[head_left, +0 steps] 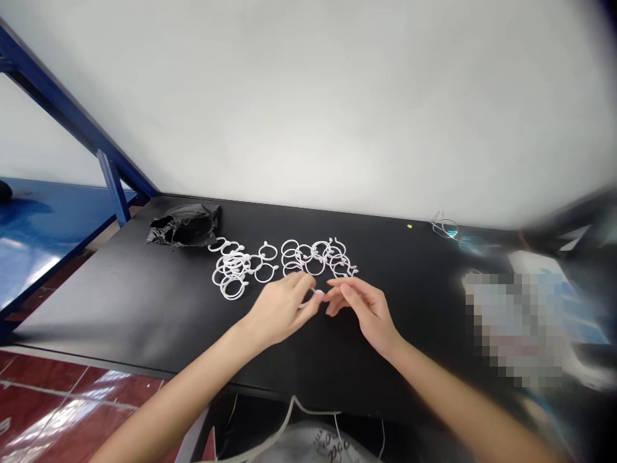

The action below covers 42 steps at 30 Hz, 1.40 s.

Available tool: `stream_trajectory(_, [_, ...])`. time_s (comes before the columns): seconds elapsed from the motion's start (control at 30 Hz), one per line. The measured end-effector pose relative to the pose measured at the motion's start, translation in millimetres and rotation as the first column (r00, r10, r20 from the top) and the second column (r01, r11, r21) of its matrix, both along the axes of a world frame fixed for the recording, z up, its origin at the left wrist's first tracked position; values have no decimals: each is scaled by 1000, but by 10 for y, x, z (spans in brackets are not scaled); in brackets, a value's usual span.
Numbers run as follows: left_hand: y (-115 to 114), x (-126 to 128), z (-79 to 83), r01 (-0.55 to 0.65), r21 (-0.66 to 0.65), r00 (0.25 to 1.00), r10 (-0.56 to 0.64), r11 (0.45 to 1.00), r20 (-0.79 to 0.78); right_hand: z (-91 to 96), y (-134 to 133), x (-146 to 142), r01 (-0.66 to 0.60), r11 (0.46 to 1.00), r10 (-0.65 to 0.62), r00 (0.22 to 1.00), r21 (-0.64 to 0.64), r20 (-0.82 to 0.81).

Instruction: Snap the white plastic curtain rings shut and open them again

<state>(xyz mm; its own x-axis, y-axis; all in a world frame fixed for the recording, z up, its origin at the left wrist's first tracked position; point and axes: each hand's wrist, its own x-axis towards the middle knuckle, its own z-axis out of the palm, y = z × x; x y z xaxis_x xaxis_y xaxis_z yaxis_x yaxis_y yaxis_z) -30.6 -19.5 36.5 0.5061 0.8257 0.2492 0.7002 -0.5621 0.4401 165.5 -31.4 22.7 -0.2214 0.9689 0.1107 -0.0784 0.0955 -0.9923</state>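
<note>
My left hand is closed on a white plastic ring, whose small knobbed end shows by the thumb and forefinger. Most of that ring is hidden by the fingers. Just to its right, my right hand has its fingers apart, with the fingertips close to the knobbed end; whether they touch it I cannot tell. Beyond my hands lie more rings of the same sort: a heaped, overlapping pile on the left and a looser overlapping group behind my fingers.
The black table stands against a pale wall. A crumpled black plastic bag lies open at the back left. Eyeglasses and a blurred, partly pixelated packet lie on the right. A blue metal frame rises on the left.
</note>
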Motion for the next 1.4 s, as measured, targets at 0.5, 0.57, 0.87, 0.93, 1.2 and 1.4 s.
stream_trajectory(0.5, [157,-834,-162,-111,178,961,151,978,-231,-12,24,-15,52,999,-52,999,-4,-15])
stream_trajectory(0.57, [175,-790,-135,-87,167,961,127,982,-247,-9,26,-11,56,998,-56,998,-7,-11])
stream_trajectory(0.87, [227,-716,-125,-110,243,930,186,964,-317,-6,29,0,55,998,-55,998,-15,-25])
stream_trajectory(0.93, [225,-625,-102,-153,259,935,225,954,-275,-5,27,-2,55,998,-56,998,-22,-23])
stream_trajectory(1.2, [291,-297,-156,61,115,949,-22,992,-315,-6,18,2,67,998,-66,998,-8,8])
stream_trajectory(1.4, [177,-153,-45,159,40,984,-155,986,-90,-70,20,9,124,976,-162,963,180,215])
